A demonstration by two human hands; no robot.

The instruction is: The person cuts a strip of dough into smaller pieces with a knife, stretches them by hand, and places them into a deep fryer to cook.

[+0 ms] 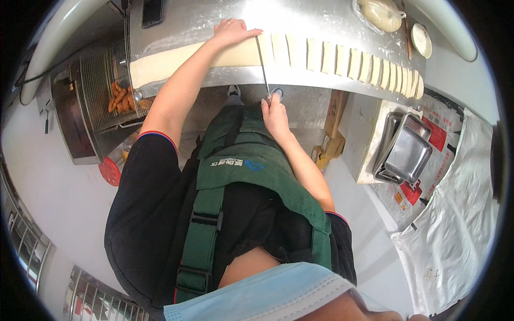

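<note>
My left hand (231, 31) lies at the far edge of a long flat dough strip (174, 61), fingers apart and thumb beside the tip of a long knife (262, 64). My right hand (274, 115) is closed on the knife's handle at the near edge of the steel table (203, 16). The blade lies across the dough. To its right, several narrow cut dough pieces (326, 56) stand in a row along the table, more closely spaced toward the right end.
A dark phone (152, 12) lies at the back left. A wrapped pale lump (377, 14), a thin rod (408, 43) and a small bowl (421, 40) sit at the back right. Fried sticks (120, 99) rest in a wire rack at left. Steel trays (407, 147) stand lower right.
</note>
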